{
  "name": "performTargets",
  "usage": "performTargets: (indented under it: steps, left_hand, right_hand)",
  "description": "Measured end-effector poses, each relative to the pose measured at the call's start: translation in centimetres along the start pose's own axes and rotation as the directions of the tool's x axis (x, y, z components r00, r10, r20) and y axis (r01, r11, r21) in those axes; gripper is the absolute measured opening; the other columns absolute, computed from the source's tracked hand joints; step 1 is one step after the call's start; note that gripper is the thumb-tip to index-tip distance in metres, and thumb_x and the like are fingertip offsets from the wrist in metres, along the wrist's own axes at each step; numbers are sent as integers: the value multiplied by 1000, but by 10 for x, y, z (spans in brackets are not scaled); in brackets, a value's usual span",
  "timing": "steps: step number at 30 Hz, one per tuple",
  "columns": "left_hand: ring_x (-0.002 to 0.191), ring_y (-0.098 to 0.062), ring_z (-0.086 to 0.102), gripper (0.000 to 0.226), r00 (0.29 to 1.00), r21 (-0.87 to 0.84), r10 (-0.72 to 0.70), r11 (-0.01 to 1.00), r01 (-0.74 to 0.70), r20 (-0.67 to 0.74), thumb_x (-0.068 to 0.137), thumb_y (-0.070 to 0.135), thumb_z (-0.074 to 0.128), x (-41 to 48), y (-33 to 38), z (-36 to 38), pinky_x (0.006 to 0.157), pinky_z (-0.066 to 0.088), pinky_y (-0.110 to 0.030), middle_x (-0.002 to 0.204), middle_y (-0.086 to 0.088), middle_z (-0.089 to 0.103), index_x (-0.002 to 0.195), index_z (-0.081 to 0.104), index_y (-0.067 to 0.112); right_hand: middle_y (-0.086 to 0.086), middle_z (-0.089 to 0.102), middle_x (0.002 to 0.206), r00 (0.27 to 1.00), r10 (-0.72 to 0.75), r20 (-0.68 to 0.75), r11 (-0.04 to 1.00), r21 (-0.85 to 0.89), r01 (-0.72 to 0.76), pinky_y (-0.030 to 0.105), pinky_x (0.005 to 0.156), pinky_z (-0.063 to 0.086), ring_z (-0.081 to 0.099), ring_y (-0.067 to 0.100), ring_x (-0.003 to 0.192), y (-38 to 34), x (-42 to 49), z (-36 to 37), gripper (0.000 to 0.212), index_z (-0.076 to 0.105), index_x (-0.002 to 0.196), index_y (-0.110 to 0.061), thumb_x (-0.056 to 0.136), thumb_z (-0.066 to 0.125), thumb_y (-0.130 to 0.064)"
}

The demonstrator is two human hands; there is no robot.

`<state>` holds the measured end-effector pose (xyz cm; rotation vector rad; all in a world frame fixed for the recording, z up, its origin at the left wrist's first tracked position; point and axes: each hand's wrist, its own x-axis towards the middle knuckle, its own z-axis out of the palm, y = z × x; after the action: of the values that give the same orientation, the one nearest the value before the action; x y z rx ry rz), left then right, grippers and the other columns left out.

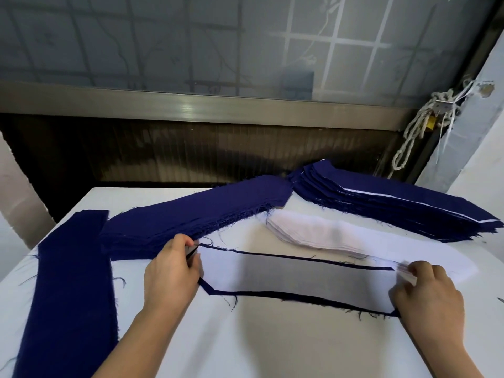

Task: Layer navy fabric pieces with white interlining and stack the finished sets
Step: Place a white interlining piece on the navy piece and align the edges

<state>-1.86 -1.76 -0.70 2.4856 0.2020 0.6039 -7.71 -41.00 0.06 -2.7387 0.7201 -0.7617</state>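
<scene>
Head view gives us a navy piece (211, 291) at the centre of the worktop (272, 347), with white interlining (300, 279) laid over it so that only a thin navy rim shows. At 9 o'clock our left hand (171, 271) has its fingers clamped on the navy piece's corner. At 3 o'clock our right hand (428, 293) curls over the blurred far end; we cannot tell whether its fingers pinch or merely press. An interlining stack (308, 230) lies at 12 o'clock and a navy stack (191, 219) at 11. The finished sets (395, 203) at 1 o'clock reach the frame edge.
</scene>
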Motion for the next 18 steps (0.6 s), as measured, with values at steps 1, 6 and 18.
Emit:
performTargets:
  steps: [1,6,18]
  left_hand:
    - [69,-15,53,12,1000,5,7,1000,-7,-4,91,21,65,0,1,0,57,38,-31,91,10,62,99,55,21]
    - [62,-11,50,6,999,-14,35,999,-35,-24,91,19,65,-2,3,-2,51,32,-27,77,13,60,93,59,20]
    - [60,-14,56,10,991,127,91,986,-104,103,92,32,59,0,-2,4,51,36,-29,66,11,62,83,56,29]
  right_hand:
    - [21,55,89,1000,-1,-5,1000,-16,1,45,67,44,52,42,78,0,1,0,35,60,97,1,64,70,-1]
    - [21,57,98,994,101,-34,992,79,-98,46,74,38,53,43,86,-4,0,-7,37,62,100,-1,66,60,-15]
    - [21,62,98,998,29,-64,997,71,-25,46,78,39,54,43,90,-1,4,6,22,67,98,-3,80,56,-2]
